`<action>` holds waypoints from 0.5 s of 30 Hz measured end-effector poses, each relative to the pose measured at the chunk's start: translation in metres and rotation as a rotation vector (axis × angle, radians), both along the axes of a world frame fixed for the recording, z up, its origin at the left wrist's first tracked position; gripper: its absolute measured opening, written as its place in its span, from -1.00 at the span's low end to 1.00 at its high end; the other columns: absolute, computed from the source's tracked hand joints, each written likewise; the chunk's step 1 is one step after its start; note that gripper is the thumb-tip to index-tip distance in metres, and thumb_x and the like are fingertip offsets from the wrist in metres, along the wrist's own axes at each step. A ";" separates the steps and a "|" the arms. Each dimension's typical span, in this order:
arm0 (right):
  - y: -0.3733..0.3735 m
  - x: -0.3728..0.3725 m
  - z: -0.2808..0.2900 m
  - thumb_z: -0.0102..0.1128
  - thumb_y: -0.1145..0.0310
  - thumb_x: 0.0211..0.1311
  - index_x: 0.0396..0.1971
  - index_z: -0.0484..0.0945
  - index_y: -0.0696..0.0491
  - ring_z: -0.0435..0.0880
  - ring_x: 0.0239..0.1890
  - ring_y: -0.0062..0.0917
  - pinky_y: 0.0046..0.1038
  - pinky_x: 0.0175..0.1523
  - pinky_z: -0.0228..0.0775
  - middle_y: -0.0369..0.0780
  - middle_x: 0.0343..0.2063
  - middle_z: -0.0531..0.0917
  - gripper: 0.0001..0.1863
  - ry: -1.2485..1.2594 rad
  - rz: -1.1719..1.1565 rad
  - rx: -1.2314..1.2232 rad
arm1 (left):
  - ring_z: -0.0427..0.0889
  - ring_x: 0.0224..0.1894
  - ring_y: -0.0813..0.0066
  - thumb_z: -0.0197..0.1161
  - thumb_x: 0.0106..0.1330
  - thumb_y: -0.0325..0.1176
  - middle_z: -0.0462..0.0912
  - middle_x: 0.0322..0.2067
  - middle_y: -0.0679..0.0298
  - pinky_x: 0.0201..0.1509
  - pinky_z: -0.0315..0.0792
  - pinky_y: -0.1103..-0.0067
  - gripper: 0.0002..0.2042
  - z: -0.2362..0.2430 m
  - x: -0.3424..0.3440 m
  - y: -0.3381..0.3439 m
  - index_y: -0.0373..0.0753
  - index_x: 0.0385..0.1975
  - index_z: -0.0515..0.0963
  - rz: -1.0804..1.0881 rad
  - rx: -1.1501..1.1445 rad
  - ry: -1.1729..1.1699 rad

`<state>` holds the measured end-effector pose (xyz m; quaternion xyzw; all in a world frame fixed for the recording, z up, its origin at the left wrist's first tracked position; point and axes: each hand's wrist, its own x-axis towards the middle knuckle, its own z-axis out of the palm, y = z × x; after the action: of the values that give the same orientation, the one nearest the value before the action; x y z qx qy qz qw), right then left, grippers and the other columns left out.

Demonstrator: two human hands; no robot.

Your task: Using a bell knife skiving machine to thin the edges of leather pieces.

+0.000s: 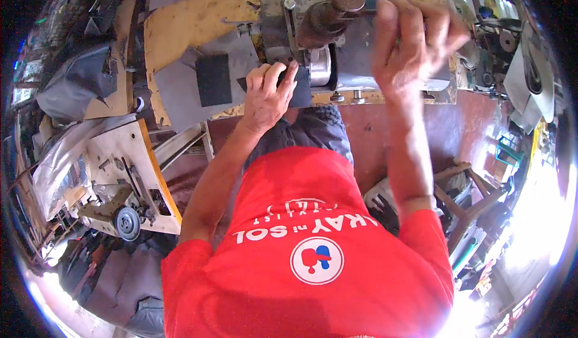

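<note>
Dark piece [303, 94] is seen at three o'clock from the left hand [268, 97], the nearer; fingers bent, grip hidden. Machine [319, 26] is set at ten o'clock from the right hand [412, 49], half-curled, blurred; hold cannot be told.

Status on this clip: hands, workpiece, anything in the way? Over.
Left hand, fingertips at dark sheet. Right hand blurred, fingers curled; hold unclear. Dark metal machine stands between the hands.
</note>
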<state>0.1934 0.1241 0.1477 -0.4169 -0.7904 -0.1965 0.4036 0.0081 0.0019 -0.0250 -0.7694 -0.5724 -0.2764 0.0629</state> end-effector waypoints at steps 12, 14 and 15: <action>-0.120 0.025 -0.145 0.24 0.45 0.28 0.26 0.26 0.14 0.62 -0.20 -0.28 -0.28 -0.04 0.50 -0.06 -0.20 0.59 -0.43 0.498 0.123 -0.964 | 0.37 0.03 0.18 0.35 0.18 -0.30 0.39 -0.01 0.23 0.09 0.29 0.22 -0.46 -0.004 -0.001 0.000 -0.11 0.21 0.46 -0.003 0.030 -0.039; -0.126 0.012 -0.142 0.27 0.40 0.28 0.27 0.27 0.09 0.67 -0.15 -0.25 -0.27 -0.02 0.51 -0.01 -0.15 0.64 -0.41 0.549 0.258 -1.180 | 0.37 0.03 0.18 0.34 0.19 -0.30 0.39 0.00 0.23 0.09 0.29 0.23 -0.49 -0.002 -0.001 0.000 -0.14 0.19 0.49 -0.011 0.014 -0.024; -0.124 0.008 -0.143 0.27 0.41 0.29 0.26 0.29 0.08 0.68 -0.13 -0.30 -0.30 -0.01 0.52 -0.02 -0.14 0.64 -0.43 0.585 0.283 -1.210 | 0.37 0.03 0.17 0.34 0.19 -0.31 0.39 0.00 0.23 0.09 0.29 0.23 -0.51 -0.001 0.000 0.001 -0.16 0.17 0.50 -0.014 0.007 -0.016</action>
<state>0.2018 0.0000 0.0047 -0.4978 -0.6664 0.4548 0.3181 0.0078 0.0025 -0.0258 -0.7709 -0.5666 -0.2850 0.0588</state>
